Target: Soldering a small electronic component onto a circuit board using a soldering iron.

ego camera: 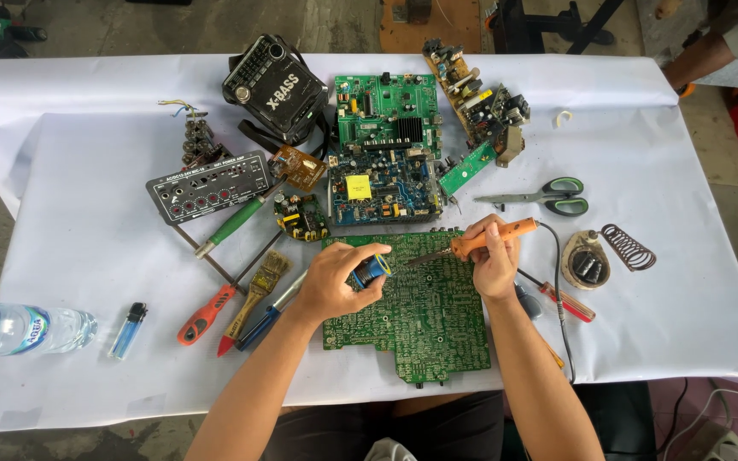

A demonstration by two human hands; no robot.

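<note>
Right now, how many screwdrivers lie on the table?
4, maybe more hidden: green-handled below the amplifier panel, orange-handled and blue-handled by the left forearm, red-handled right of the right hand.

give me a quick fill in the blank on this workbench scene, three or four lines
1. The right hand holds an orange soldering iron whose tip points toward the ____ hand.
2. The left hand pinches a small ____ roll over the large green circuit board.
3. The scissors have ____ handles.
4. The plastic bottle lies beside a blue ____.

Missing words: left; blue; green; lighter
</note>
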